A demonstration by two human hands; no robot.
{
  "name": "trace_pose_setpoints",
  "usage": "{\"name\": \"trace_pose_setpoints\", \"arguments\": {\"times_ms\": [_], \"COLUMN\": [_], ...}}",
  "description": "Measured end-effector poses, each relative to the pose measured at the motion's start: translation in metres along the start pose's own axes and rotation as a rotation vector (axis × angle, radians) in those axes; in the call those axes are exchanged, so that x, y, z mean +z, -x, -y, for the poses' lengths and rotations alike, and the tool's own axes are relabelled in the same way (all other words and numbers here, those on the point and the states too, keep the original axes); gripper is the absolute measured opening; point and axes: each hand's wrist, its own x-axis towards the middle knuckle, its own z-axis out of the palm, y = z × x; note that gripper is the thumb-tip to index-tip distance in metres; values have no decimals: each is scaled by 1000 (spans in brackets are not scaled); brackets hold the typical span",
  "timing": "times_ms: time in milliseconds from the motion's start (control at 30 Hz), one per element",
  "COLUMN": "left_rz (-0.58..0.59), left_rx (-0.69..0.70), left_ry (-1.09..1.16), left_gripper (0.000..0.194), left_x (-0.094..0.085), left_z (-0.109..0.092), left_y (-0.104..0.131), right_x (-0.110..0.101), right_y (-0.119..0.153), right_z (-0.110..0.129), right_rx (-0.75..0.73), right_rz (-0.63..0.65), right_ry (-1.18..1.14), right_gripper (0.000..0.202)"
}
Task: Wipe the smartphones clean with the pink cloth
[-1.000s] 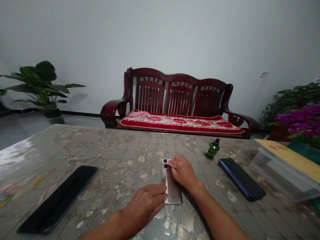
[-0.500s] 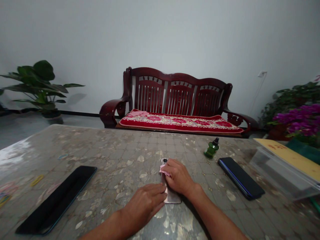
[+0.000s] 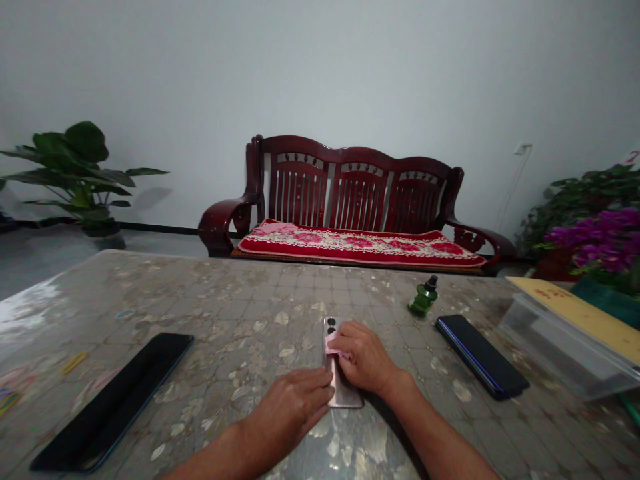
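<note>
A silvery-pink phone lies back up on the patterned table, its camera lenses at the far end. My right hand presses a small pink cloth onto the phone's back, just below the lenses, with fingers bent round the cloth. My left hand lies flat at the phone's left edge, fingers stretched and close together, fingertips touching it. Part of the phone is hidden under my right hand.
A black tablet lies at the left, near yellow bands. To the right are a green spray bottle, a dark phone and a clear plastic box. A red wooden bench stands beyond the table.
My right hand and the pink cloth have moved slightly toward me and to the right along the phone, showing more of the lenses. My left hand has stayed almost still.
</note>
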Motion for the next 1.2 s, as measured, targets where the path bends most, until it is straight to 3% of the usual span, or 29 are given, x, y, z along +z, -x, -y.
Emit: {"name": "trace_pose_setpoints", "arguments": {"times_ms": [233, 500, 700, 800, 900, 1067, 1200], "left_rz": [-24, -42, 113, 192, 264, 384, 518], "left_rx": [6, 18, -32, -58, -31, 6, 10], "left_ry": [-35, -54, 29, 103, 118, 31, 26], "left_gripper": [28, 32, 21, 28, 40, 75, 98], "left_x": [0, 6, -7, -21, -33, -40, -39], "left_z": [-2, 1, -1, 2, 19, 67, 85], "left_y": [-1, 1, -3, -9, -20, -54, -90], "right_x": [-2, -1, 11, 15, 16, 15, 14], "right_y": [2, 16, 18, 17, 16, 13, 13], "right_z": [-15, -7, -21, -28, -33, -41, -47], "right_rx": [184, 40, 180, 271, 363, 540, 618], "right_rz": [-116, -56, -256, -347, -457, -664, -725], "right_ry": [-12, -179, -354, -457, -553, -678, -765], "right_gripper": [28, 32, 36, 33, 27, 19, 18]}}
